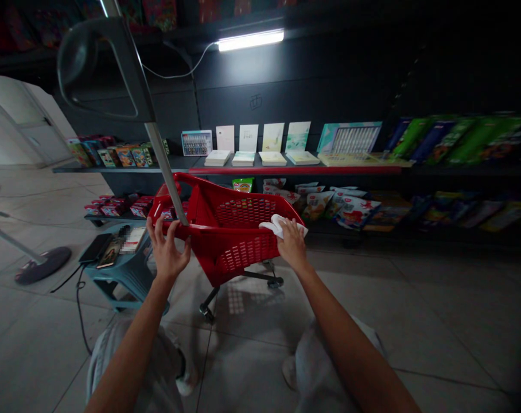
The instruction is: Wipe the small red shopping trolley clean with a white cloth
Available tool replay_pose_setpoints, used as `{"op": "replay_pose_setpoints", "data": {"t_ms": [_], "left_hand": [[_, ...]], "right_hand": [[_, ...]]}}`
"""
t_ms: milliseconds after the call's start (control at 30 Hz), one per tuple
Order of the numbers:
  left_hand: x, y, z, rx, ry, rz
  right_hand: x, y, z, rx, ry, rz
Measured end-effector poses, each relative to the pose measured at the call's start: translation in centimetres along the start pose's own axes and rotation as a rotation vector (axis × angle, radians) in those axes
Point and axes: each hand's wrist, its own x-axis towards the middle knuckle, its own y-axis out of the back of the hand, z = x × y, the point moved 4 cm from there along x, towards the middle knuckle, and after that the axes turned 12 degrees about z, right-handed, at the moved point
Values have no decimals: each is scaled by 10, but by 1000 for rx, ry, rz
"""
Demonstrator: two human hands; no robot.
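Observation:
A red plastic shopping basket on wheels (226, 229) stands on the tiled floor in front of me. Its grey pull handle (99, 69) rises on a metal pole toward the upper left. My left hand (168, 252) is at the basket's near left corner, by the foot of the pole, its fingers raised and apart. My right hand (291, 244) presses a white cloth (278, 225) on the basket's right rim, fingers closed over it. My knees show at the bottom of the view.
A blue stool (127, 269) at the left carries a phone and small booklets, with a cable trailing on the floor. A fan base (43, 264) stands farther left. Dark shelves (295, 170) behind hold notebooks, paint sets and snack packets.

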Motion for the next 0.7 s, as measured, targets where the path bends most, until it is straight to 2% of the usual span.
{"op": "replay_pose_setpoints", "data": {"t_ms": [333, 433, 533, 633, 700], "left_hand": [[-1, 0, 1, 10, 13, 3], [-1, -1, 1, 6, 14, 7], [-1, -1, 2, 11, 19, 4], [-3, -2, 4, 34, 21, -10], [-4, -4, 5, 38, 31, -21]], "right_hand": [[0, 6, -9, 10, 27, 5], [-1, 2, -9, 31, 7, 16], [-6, -8, -6, 102, -128, 126], [-17, -26, -3, 212, -398, 281], [-24, -40, -4, 266, -559, 340]]}}
